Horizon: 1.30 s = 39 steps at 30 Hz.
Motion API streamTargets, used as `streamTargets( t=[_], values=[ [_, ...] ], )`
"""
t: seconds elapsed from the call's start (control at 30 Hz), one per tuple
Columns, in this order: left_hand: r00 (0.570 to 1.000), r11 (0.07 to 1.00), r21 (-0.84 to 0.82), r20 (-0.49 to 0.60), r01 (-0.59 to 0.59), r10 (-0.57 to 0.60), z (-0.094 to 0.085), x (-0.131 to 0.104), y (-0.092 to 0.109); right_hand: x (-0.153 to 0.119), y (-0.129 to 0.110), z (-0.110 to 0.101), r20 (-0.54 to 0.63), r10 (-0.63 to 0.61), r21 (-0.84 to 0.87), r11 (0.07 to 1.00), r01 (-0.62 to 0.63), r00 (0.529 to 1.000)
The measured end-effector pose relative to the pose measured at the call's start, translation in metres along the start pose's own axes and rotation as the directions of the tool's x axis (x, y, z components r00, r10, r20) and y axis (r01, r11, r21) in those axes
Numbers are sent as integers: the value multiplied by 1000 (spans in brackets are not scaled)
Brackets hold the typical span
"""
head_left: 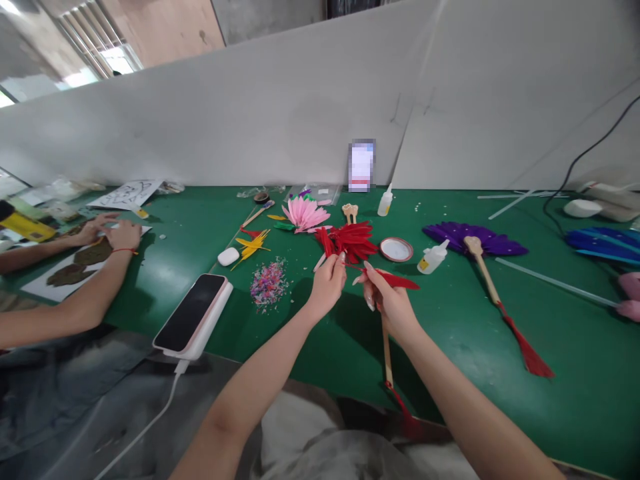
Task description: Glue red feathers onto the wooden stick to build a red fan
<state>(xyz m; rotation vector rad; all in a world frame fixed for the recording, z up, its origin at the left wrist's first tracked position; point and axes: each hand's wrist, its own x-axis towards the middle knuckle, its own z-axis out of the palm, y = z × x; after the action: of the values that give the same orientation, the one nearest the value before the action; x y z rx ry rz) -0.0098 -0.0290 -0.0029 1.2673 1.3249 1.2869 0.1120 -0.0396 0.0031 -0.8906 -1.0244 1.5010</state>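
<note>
"Two hands on one red feather (400,280). What could spoil that?"

"Uneven pull, I'd say. The left hand (327,283) seems to pinch the thin end of the quill, thumb against finger, while the right hand (393,300) nips it further along, with the broad part sticking out to the right. If one tugged harder, the quill could bend or slip."

"Where does it sit, exactly?"

"Above the green bench (333,360), just on the near side of the heap of red feathers (353,241). Brushing that heap could drag others out of line."

"And the wooden handle (387,350) under the right wrist?"

"I can't tell whether the palm grips it or merely covers it. Its red tassel (400,402) hangs toward the near edge, so the right forearm could snag it."

"The white bottle (429,260) looks close too."

"It stands right of that hand, its nozzle pointing up. A careless knuckle could tip it, and a spill might reach the round dish (397,251) beside it."

"Anything on the other side?"

"The loose coloured bits (270,285), left of the left hand. A sweep of that arm could scatter them."
</note>
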Motion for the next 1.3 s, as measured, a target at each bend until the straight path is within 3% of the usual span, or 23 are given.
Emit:
streamTargets(
  t=[0.23, 0.37, 0.57, 0.63, 0.73, 0.83, 0.97, 1.03, 1.17, 1.3],
  values=[
    [980, 926, 363, -123, -102, 156, -29, 12, 8, 4, -4, -8, -7, -38, 54, 998, 38, 999],
    [970, 800, 595, -134, -83, 201, -56, 7, 10, 6, -11, -11, -17, -55, 27, 998, 56, 998],
    [958, 553, 826, -237, 112, 160, -102, -17, 8, 14, -12, -19, 84, -84, -98, 991, 92, 993],
    [950, 474, 873, -234, 113, 206, -114, -21, 7, 15, -13, -21, 131, -78, -141, 985, 96, 988],
    [910, 335, 941, -172, 39, 376, -120, -19, 10, 15, -17, -24, 194, -48, -189, 978, 86, 980],
    [882, 312, 948, -98, -57, 460, -109, -15, 20, 14, -22, -28, 227, -31, -243, 966, 88, 973],
    [934, 514, 805, 130, -296, 333, -68, -15, 36, 15, -25, -32, 274, -55, -282, 950, 135, 960],
    [926, 598, 707, 299, -376, 229, -43, -18, 39, 17, -24, -32, 274, -69, -298, 942, 153, 959],
    [930, 762, 575, 354, -297, 95, -7, -27, 33, 23, -19, -34, 171, -117, -267, 950, 161, 978],
    [921, 850, 479, 390, -221, 19, 2, -30, 24, 28, -18, -39, 138, -153, -244, 952, 183, 979]
  ],
)
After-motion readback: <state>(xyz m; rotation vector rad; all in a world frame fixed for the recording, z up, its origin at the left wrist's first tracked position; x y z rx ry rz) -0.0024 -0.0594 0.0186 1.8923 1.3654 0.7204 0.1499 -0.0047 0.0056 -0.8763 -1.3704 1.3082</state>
